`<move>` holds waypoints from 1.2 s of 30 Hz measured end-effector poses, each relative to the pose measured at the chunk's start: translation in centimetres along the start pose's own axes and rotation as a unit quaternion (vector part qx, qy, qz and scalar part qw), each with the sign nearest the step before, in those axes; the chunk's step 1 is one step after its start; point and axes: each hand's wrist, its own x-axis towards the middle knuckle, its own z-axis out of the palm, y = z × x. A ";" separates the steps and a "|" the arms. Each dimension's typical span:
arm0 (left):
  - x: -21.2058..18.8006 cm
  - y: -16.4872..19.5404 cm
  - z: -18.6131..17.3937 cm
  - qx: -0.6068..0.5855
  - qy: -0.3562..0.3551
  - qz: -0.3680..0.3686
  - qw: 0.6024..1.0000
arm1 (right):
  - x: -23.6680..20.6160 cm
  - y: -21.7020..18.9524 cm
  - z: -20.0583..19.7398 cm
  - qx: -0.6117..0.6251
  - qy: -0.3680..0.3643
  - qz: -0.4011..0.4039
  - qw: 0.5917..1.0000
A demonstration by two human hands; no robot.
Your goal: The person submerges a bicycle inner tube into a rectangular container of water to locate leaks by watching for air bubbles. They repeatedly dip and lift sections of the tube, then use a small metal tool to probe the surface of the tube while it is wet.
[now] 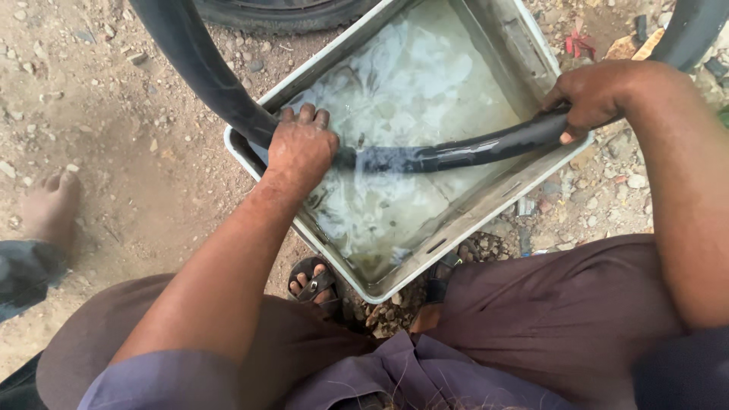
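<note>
Pressing a black tube (456, 152) into the water, the left hand (301, 146) at frame centre and right hand (596, 95) at upper right both curl shut around it, keeping that stretch submerged across the tub (486, 205).

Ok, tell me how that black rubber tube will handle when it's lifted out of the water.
The black rubber tube probably flops: it curves between the left hand and right hand. Likely slippery, being wet from the tub.
</note>
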 end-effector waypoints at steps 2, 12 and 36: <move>-0.2 0.3 -0.3 -0.022 -0.019 0.014 0.999 | 0.0 0.0 0.0 -0.001 -0.001 -0.011 1.000; 0.1 -0.2 -0.9 -0.098 -0.071 0.066 0.990 | 0.2 0.3 0.2 0.008 0.003 -0.003 1.000; -0.1 -0.7 -1.6 -0.128 -0.035 0.090 0.987 | 0.6 0.5 0.7 0.039 0.010 0.013 0.999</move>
